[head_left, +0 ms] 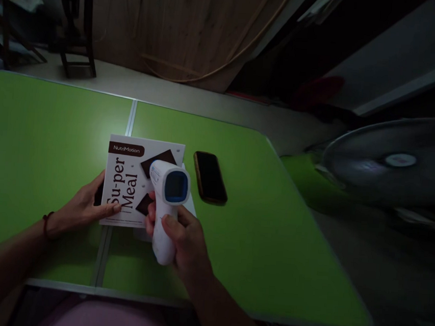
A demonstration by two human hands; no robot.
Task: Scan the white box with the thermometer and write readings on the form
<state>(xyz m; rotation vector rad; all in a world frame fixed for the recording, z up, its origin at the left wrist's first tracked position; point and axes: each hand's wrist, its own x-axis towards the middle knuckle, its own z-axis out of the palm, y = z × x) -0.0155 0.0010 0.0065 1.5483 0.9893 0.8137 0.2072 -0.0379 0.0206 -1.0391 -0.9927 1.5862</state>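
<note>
My right hand (187,235) is wrapped round the handle of a white infrared thermometer (166,219), whose dark, blue-framed screen faces me. Behind it, a white box (123,177) printed "NutriMotion Su-per Meal" is held at its left edge by my left hand (90,202). The thumb lies across the lower front of the box and the other fingers go behind it. Part of the box's right side is hidden by the thermometer. Something pale shows behind and below the box, but I cannot make out what it is.
A phone (210,177) in a brown case lies on the green folding table (263,254), right of the box. A fan (398,162) stands past the table's right edge. At the back left is a dark wooden chair (79,41), and a wooden panel (196,29) leans behind the table.
</note>
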